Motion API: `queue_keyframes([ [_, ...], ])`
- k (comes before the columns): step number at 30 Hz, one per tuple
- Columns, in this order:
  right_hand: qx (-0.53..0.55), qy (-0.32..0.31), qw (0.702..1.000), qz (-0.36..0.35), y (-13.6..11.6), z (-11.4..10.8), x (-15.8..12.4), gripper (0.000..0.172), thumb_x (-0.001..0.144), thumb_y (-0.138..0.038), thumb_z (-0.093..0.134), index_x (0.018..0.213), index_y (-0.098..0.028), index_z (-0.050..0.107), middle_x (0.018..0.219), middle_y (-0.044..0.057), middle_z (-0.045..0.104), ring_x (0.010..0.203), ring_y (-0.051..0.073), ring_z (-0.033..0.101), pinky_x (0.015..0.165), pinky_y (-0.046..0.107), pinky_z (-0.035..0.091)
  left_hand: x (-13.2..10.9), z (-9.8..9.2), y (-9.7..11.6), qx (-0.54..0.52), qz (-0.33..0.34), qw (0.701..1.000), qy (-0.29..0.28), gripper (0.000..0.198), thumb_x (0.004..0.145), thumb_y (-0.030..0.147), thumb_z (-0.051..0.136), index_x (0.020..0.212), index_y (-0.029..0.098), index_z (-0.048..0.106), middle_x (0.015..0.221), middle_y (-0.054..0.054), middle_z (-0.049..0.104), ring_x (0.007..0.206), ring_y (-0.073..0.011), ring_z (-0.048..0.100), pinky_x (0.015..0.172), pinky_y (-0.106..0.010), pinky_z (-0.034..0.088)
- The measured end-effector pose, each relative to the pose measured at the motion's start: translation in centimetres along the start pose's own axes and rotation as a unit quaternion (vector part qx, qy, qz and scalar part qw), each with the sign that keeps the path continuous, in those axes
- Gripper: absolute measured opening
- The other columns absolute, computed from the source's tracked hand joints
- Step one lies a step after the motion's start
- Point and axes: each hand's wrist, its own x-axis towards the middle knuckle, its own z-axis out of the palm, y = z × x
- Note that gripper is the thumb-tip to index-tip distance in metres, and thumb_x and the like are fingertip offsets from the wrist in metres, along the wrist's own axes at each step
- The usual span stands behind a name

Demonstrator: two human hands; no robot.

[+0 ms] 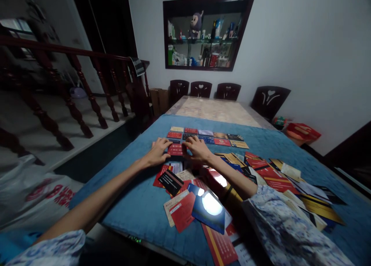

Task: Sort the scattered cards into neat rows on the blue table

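Note:
A red card (175, 149) with white lettering lies between my two hands, close to the blue cloth. At its left edge are the curved fingers and thumb of my left hand (158, 152). My right hand (198, 148) bends over its right edge, with the fingertips partly hidden. Just beyond are rows of cards laid side by side, among them a red card (222, 142) and a black card (235, 137). Nearer to me is a loose pile with a black striped card (171, 182), a plain red card (182, 212) and a shiny blue card (209, 210) reflecting light.
More cards overlap at the right, including a gold card (321, 208). The blue cloth (130, 196) covers the near part of a stone-topped table (211, 107). Dark chairs (269, 100) stand around its far end. A white plastic bag (43, 196) is at the left.

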Motion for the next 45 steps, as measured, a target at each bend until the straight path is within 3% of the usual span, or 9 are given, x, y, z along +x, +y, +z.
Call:
queue_keyframes([
  [13,-0.003,-0.003,1.000,0.002,3.6,-0.1,1.3,0.051,0.088,-0.038,0.067,0.135,-0.020,0.059,0.135,0.016,0.056,0.124,0.032,0.044,0.093,0.046,0.044,4.3,0.7,-0.1,0.020,0.008,0.999,-0.024,0.057,0.080,0.019,0.067,0.136,0.023,0.058,0.127,-0.014,0.056,0.119,-0.0334,0.046,0.096,-0.053,0.042],
  [19,0.002,-0.005,1.000,-0.001,5.1,-0.2,1.8,0.035,0.091,-0.037,0.063,0.122,-0.022,0.067,0.130,0.015,0.057,0.119,0.030,0.046,0.089,0.041,0.045,6.3,1.2,-0.4,0.018,0.017,0.999,-0.028,0.053,0.081,0.022,0.067,0.134,0.023,0.059,0.127,-0.014,0.056,0.118,-0.0337,0.046,0.097,-0.055,0.041],
  [27,-0.005,-0.009,1.000,0.015,8.0,0.2,3.6,0.043,0.089,-0.042,0.064,0.128,-0.022,0.064,0.132,0.016,0.056,0.118,0.032,0.045,0.088,0.042,0.044,9.8,1.3,-0.3,0.049,0.003,0.997,-0.054,0.044,0.080,0.023,0.065,0.125,0.024,0.065,0.129,-0.013,0.055,0.119,-0.0354,0.044,0.093,-0.053,0.042],
  [45,-0.036,-0.023,0.997,0.065,12.0,-0.1,8.0,0.036,0.091,-0.040,0.061,0.121,-0.021,0.066,0.131,0.015,0.057,0.120,0.034,0.046,0.087,0.041,0.045,17.3,1.5,-1.3,0.108,0.015,0.989,-0.099,0.034,0.079,0.026,0.058,0.111,0.019,0.068,0.123,-0.015,0.058,0.120,-0.0362,0.043,0.096,-0.055,0.040],
])
